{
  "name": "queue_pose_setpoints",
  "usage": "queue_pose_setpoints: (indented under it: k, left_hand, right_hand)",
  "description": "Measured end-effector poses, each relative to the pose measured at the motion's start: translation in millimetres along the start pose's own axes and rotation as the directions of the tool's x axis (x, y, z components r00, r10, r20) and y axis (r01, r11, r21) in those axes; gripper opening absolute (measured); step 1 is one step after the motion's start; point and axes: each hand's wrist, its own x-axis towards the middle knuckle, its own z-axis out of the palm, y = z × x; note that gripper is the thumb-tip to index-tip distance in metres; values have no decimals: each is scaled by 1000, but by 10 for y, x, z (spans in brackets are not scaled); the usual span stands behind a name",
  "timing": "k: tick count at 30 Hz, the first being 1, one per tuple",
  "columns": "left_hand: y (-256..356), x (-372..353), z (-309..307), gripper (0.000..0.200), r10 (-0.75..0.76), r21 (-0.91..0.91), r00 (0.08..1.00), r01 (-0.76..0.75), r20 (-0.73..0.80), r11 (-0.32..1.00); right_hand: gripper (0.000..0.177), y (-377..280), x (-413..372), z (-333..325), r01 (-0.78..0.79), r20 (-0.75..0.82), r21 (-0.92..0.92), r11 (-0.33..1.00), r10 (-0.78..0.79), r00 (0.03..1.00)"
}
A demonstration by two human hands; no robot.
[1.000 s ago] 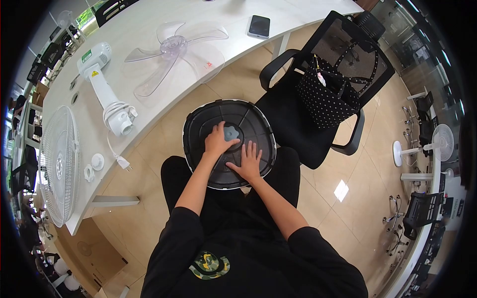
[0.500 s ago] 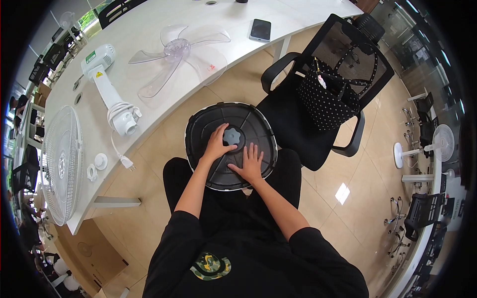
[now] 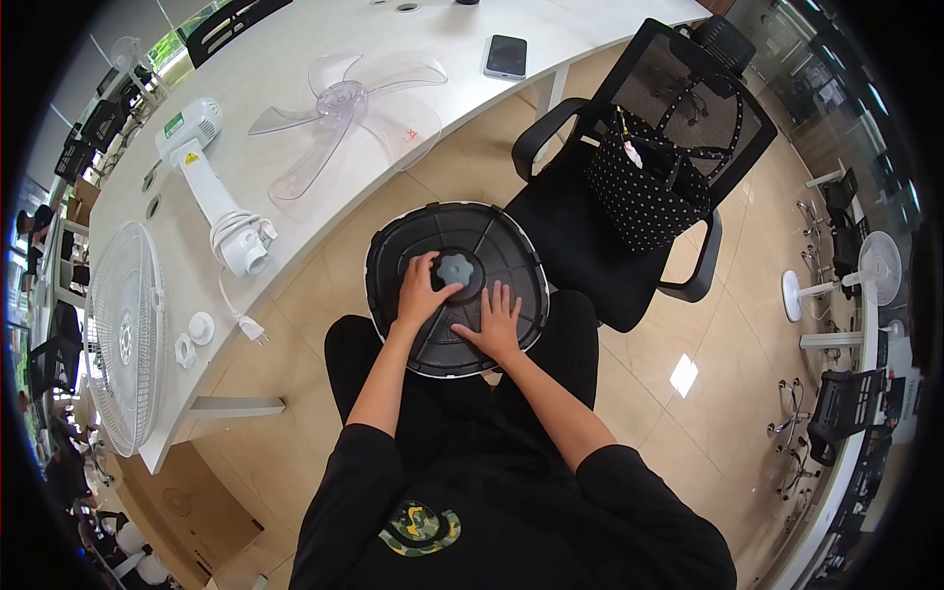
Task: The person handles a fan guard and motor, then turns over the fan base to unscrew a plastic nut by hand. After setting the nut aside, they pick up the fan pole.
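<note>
A round black base (image 3: 393,324) with a pale rim rests on my lap, its ribbed underside facing up. At its centre sits a grey lobed knob (image 3: 455,271). My left hand (image 3: 423,294) is at the knob's left side, fingers apart, with the thumb at the knob's lower edge. Spread flat on the base, right of and below the knob, lies my right hand (image 3: 498,326).
On the white table (image 3: 324,197) are a clear fan blade (image 3: 341,101), a white fan body (image 3: 208,187) with coiled cord, a round grille (image 3: 126,339), small white parts and a phone (image 3: 506,57). A black chair (image 3: 565,236) at right holds a dotted bag (image 3: 644,192).
The fingers of my left hand have shifted left and down, off the knob's top left edge. My right hand stays in place. The view has moved slightly.
</note>
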Motion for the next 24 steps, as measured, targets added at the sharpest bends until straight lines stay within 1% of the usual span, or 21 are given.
queue_pose_setpoints:
  k: [3,7,8,9,11,13,14,15,17,20,23,24]
  left_hand:
    - [126,78,52,96,48,87,984,-64,170,994]
    - [128,123,229,81,27,228,955,-97,295,969]
    - [108,124,280,70,15,220,959,-80,282,972]
    - [76,148,303,62,65,144,963,-106,261,984]
    - [56,158,326,56,146,80,965,-166,218,983]
    - [143,111,301,52,146,138,979,-165,139,977]
    - [208,113,283,52,95,132,992,-105,79,986]
    - [286,145,260,51,49,119,999,-51,23,992]
    - [416,236,198,50,39,36,997,-36,-72,999]
    - [633,314,30,54,189,104,950,-168,-249,980]
    - [816,176,-262,57,138,-90,940,-174,-311,981]
    - [880,61,-396,58,103,-131,943,-152,-318,980]
  right_hand:
    - [116,-6,0,7,3,-2,-7,1000,-3,1000]
    - [114,-4,1,-6,-1,-4,-17,1000,1,1000]
    - [114,-10,4,-9,7,-2,-22,1000,-7,1000]
    - [113,-12,4,-12,3,-14,-32,999,-3,1000]
    - [112,1,1,7,27,-25,-38,999,-28,999]
    - [111,16,0,31,29,-32,-25,999,-30,999]
    - [111,13,7,38,27,-16,-30,999,-27,1000]
    - [111,18,17,42,16,-1,-37,999,-16,1000]
    - [111,38,39,64,11,31,-37,999,-9,999]
    - [111,25,42,47,16,57,-44,999,-13,998]
    - [110,45,62,45,14,51,-54,998,-12,999]
    - [110,40,67,39,13,49,-50,999,-11,999]
